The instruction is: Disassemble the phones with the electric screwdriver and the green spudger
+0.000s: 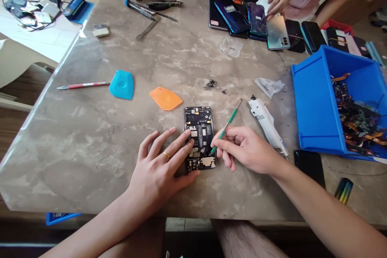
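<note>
An opened smartphone [199, 139] lies on the table in front of me, its inner boards and metal shields exposed. My left hand [160, 161] is spread over its left side, with fingertips resting on the phone and the thumb near its lower edge. Between the thumb and fingers of my right hand [242, 147] is a thin green pry tool [231, 117]. The tool's lower end is at the phone's lower right part, while its metal upper end points up and away. Small screws [211, 84] lie in a loose pile beyond the phone.
A blue bin [314, 100] of flex cables stands at the right, beside a white electric screwdriver [267, 123]. An orange pick [166, 98], a blue pick [121, 84] and tweezers [148, 30] lie to the left and back. Another person's hand [277, 0] is over several phones.
</note>
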A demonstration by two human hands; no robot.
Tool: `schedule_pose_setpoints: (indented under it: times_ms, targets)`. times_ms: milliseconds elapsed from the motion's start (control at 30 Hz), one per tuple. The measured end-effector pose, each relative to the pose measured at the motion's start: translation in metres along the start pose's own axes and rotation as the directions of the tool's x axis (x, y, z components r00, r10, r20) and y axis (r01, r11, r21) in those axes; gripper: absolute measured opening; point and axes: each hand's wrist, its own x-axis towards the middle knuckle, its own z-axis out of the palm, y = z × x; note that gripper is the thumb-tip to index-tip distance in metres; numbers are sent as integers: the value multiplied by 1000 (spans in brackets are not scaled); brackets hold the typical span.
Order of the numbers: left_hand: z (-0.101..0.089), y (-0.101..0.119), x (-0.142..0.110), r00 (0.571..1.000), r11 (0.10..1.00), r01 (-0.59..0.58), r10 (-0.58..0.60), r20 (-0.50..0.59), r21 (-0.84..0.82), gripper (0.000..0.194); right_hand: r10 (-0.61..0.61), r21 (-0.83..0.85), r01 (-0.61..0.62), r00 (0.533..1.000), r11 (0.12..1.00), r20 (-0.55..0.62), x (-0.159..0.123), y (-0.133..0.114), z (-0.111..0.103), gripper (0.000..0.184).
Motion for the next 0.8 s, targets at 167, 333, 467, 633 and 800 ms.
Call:
schedule_pose_setpoints:
  times_ms: [167, 333, 467, 633, 800]
  targets:
    - [0, -1, 1, 1000, 1000, -12, 12, -4, 8, 45, 58, 0, -58, 997, 998, 44, 13, -8, 0, 43]
    - [0, 0, 1, 1000, 1000, -6, 6, -1, 22, 44, 74, -17, -73, 997, 997, 39, 14, -1, 7, 43]
    - [0, 0, 1, 1000, 1000, -3, 3, 1, 19, 44, 7, -133, -14, 999, 991, -48, 3, 2, 10, 28]
    - [0, 1, 1, 1000, 1000, 0, 0, 1, 7, 46, -122, -325, 85, 988, 942, -93, -15, 3, 20, 10]
    - [0, 1, 0, 1000, 1000, 6, -6, -6, 6, 45, -220, -468, 114, 959, 876, -178, -25, 4, 37, 8]
